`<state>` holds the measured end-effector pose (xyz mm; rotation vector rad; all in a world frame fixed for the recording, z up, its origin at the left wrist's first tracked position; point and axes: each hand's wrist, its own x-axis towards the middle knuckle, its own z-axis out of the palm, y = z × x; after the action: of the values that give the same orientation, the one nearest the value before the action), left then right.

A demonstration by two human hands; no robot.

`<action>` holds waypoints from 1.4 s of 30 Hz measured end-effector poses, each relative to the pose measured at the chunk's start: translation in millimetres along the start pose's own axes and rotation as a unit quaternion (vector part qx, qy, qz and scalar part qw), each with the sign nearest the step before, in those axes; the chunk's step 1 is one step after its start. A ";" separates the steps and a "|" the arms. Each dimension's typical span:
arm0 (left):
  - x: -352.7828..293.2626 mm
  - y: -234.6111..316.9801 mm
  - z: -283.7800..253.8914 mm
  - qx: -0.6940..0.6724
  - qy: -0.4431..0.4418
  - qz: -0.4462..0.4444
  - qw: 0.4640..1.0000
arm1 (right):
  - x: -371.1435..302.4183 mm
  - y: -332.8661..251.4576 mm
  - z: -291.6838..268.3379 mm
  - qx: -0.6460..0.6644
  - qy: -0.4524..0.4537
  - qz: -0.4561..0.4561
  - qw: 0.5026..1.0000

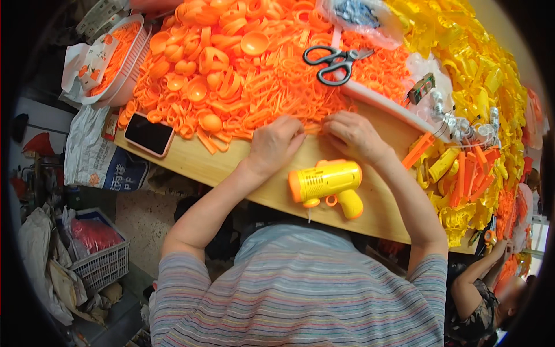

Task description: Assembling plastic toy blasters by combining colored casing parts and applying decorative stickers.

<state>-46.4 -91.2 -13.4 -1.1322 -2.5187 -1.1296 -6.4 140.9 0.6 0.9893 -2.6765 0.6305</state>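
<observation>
Both my hands are at the near edge of a heap of orange plastic parts, on a wooden table. My left hand is closed, thumb and fingers pinched together. Facing it, my right hand has its fingers curled in a pinch too. Orange pieces show between the fingertips, but whether they are held or lie in the heap is hard to tell. Just below the hands a yellow and orange toy gun lies on its side, its handle toward me.
Black-handled scissors rest on the heap beside a pale divider strip. Yellow parts are piled at right, near small electronic pieces. At left are a phone and a white basket. Another person sits at far right.
</observation>
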 end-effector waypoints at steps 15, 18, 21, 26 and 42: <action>-7.1 -1.4 -25.9 -0.218 -0.057 -0.059 0.972 | 64.7 82.9 -74.5 -0.055 0.415 0.155 0.895; -6.1 1.9 -29.9 -0.233 -0.054 -0.054 0.969 | 78.5 127.2 -90.9 -0.053 0.400 0.250 0.880; -8.5 -0.5 -30.1 -0.245 -0.044 -0.058 0.967 | 86.5 143.7 -99.2 -0.179 0.358 0.281 0.872; -13.5 -6.4 -27.7 -0.240 -0.045 -0.056 0.968 | 100.8 137.5 -109.8 -0.348 0.187 0.418 0.818; -17.6 -10.7 -25.2 -0.245 -0.064 -0.045 0.966 | 104.9 132.9 -94.8 -0.271 0.164 0.419 0.851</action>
<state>-45.3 -123.5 -9.2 -1.2355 -2.4719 -1.8331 -167.4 216.2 78.4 -0.4357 -2.6115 0.1001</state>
